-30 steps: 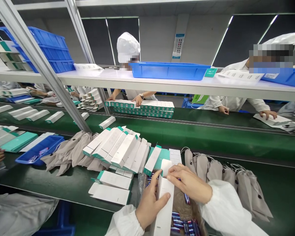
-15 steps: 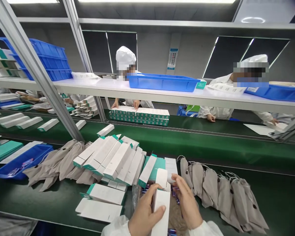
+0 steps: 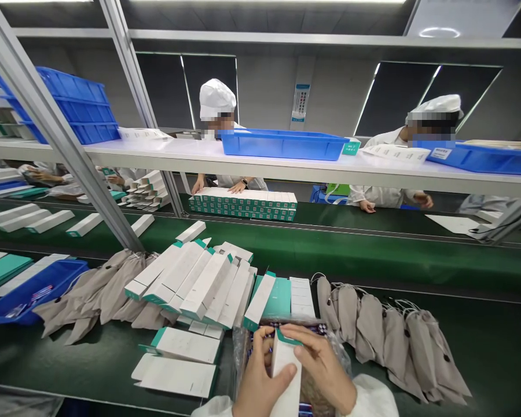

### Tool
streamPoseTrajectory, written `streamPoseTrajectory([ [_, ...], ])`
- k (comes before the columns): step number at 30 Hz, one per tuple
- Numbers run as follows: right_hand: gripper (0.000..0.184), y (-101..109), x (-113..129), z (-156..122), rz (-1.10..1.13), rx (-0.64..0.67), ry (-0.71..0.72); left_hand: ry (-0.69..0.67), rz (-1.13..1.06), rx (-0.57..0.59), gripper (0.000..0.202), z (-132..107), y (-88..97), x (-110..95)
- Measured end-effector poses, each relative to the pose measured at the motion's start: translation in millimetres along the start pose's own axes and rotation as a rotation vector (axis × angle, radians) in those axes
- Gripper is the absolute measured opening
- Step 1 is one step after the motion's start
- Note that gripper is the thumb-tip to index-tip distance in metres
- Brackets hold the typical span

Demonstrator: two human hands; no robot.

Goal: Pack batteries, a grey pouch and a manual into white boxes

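Observation:
My left hand (image 3: pixel 256 379) is wrapped round the side of a long white box (image 3: pixel 286 379) with a teal end, held upright at the bottom middle. My right hand (image 3: pixel 323 362) has its fingers curled over the box's top end, pressing on the teal flap. Under both hands lies a clear plastic bag (image 3: pixel 334 353) with small blue and red items in it. Just beyond is a leaning pile of white and teal boxes (image 3: pixel 200 281). Two flat white boxes (image 3: pixel 178 362) lie to the left of my hands.
Grey drawstring pouches lie to the right (image 3: pixel 391 336) and to the left (image 3: pixel 104 286) on the green belt (image 3: pixel 373 258). A blue tray (image 3: pixel 21 295) sits far left. Across the belt, people in white coats work at stacked boxes (image 3: pixel 243 204). A slanted metal post (image 3: pixel 65 133) crosses the left.
The box's top flap stood open before; now my right hand's fingers lie over the closed teal end. The camera has tilted up a little.

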State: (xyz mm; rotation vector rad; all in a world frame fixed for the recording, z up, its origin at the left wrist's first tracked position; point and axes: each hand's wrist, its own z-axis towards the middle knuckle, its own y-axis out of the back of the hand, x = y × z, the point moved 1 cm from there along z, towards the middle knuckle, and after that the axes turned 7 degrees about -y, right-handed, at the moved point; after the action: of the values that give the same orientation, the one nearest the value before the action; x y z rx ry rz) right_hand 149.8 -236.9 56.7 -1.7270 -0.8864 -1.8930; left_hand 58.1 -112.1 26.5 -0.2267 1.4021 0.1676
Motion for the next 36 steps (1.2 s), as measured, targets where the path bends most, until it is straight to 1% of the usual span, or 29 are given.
streamPoseTrajectory([
  [1, 0.035, 2, -1, 0, 0.014, 0.009, -0.016, 0.011, -0.013, 0.021, 0.058, 0, -0.6, -1],
  [3, 0.035, 3, 0, 1, 0.135, 0.03, -0.076, 0.004, 0.008, 0.054, 0.055, 1, -1.5, -8],
  [6, 0.034, 1, 9, -1, 0.281, 0.045, -0.141, -0.012, 0.107, 0.051, 0.051, 1, -2.1, -19],
  [9, 0.031, 0, 19, -4, 0.379, -0.002, -0.225, 0.003, 0.172, 0.05, 0.051, 0, -3.1, -23],
  [11, 0.034, 0, 23, -6, 0.431, -0.037, -0.277, -0.005, 0.183, 0.058, 0.05, 0, -4.0, -23],
  [13, 0.035, 1, 23, -5, 0.436, -0.057, -0.295, -0.016, 0.173, 0.065, 0.05, 1, -4.7, -21],
  [15, 0.035, 2, 20, -5, 0.383, -0.066, -0.269, -0.018, 0.136, 0.079, 0.05, 2, -5.2, -20],
  [18, 0.035, 6, 12, -7, 0.208, -0.056, -0.187, -0.006, 0.062, 0.107, 0.052, 2, -5.3, -17],
  [20, 0.036, 9, 7, -11, 0.061, -0.02, -0.126, 0.005, 0.037, 0.113, 0.053, 2, -5.3, -15],
  [23, 0.036, 17, 2, -19, -0.119, 0.072, -0.071, 0.043, 0.023, 0.108, 0.052, 0, -7.0, -12],
  [26, 0.032, 32, 5, -20, -0.216, 0.141, -0.069, 0.092, 0.027, 0.132, 0.049, 2, -12.4, -11],
  [28, 0.028, 45, 12, -16, -0.286, 0.161, -0.077, 0.099, 0.066, 0.18, 0.045, 5, -18.2, -14],
  [29, 0.03, 51, 17, -12, -0.329, 0.179, -0.088, 0.096, 0.097, 0.212, 0.043, 8, -21.5, -17],
  [31, 0.048, 62, 28, -4, -0.418, 0.253, -0.118, 0.092, 0.173, 0.294, 0.04, 12, -27.6, -23],
  [32, 0.054, 68, 32, 1, -0.447, 0.309, -0.126, 0.097, 0.218, 0.33, 0.041, 14, -29.5, -25],
  [33, 0.053, 73, 35, 6, -0.459, 0.38, -0.131, 0.105, 0.266, 0.348, 0.046, 15, -30.2, -27],
  [34, 0.047, 80, 37, 12, -0.448, 0.446, -0.14, 0.114, 0.316, 0.341, 0.052, 16, -29.1, -28],
  [35, 0.04, 88, 36, 18, -0.418, 0.49, -0.163, 0.12, 0.36, 0.306, 0.059, 16, -26.0, -29],
  [36, 0.035, 98, 32, 26, -0.377, 0.506, -0.205, 0.118, 0.396, 0.251, 0.064, 16, -21.0, -28],
])
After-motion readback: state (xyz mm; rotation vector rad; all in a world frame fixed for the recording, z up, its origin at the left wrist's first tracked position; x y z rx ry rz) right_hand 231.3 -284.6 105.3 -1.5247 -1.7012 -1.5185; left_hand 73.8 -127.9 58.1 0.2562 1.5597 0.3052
